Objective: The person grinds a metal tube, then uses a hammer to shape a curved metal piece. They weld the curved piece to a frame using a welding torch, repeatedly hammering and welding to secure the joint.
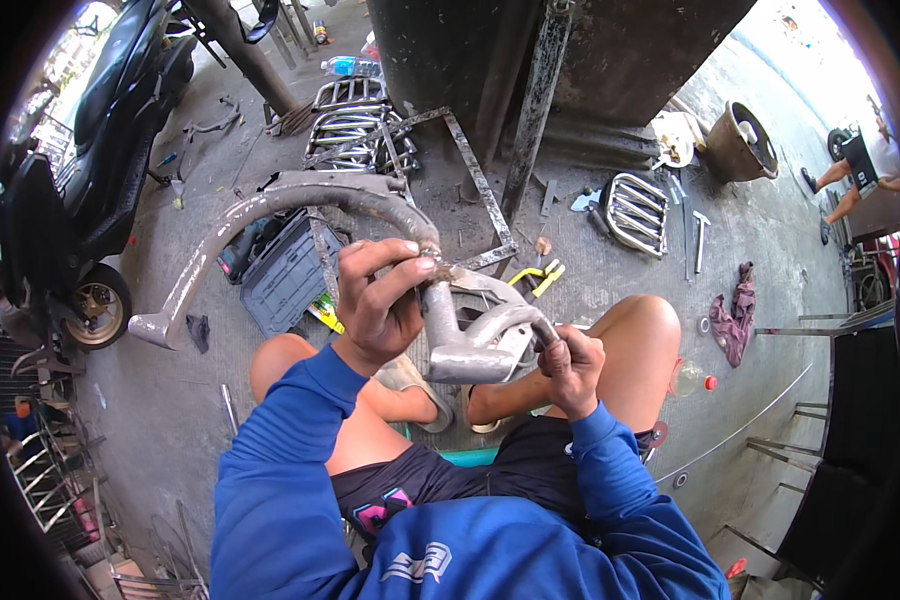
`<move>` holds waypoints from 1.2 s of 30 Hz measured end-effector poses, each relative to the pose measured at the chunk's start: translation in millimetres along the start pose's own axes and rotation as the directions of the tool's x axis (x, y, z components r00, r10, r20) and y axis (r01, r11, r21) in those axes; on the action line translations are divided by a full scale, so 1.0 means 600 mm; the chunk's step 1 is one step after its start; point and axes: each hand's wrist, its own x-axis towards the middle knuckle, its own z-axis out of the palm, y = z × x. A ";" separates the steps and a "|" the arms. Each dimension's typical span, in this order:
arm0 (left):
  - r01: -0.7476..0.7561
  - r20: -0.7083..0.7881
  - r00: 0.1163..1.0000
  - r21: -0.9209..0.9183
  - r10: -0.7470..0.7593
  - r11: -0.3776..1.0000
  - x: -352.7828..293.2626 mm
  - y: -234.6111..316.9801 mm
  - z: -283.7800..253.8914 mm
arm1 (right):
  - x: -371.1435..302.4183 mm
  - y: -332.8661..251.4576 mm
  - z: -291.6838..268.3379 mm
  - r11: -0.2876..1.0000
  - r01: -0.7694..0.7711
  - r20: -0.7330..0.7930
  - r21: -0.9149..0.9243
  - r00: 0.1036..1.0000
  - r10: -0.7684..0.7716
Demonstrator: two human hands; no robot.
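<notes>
In front of my knees I hold up a bare grey metal tube frame [270, 200], worn and scratched. Its long tube curves out to the left and ends in a flared tip; a short thick tube and bent braces make up its right side. My left hand [378, 300] is closed at the joint in the middle, thumb and fingers pinching the rough, brownish metal. Closed round the end of a bent brace is my right hand [570, 370]. Below the frame, a yellow-handled tool [542, 279] lies on the floor, close to an open grey tool case [290, 275].
Chromed tube racks [350, 140] lie stacked ahead, by a rusty rectangular metal frame [480, 190]. Right of them are another rack [635, 215], a hammer [701, 240], a bucket [740, 143], a rag [736, 315] and a bottle [688, 378]. A motorcycle [100, 170] stands left; a person [860, 170] is far right.
</notes>
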 end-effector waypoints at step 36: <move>-0.245 0.182 0.964 0.318 0.195 0.916 0.042 0.017 0.017 | -0.045 0.014 0.044 0.435 -0.607 0.347 0.665 0.767 0.539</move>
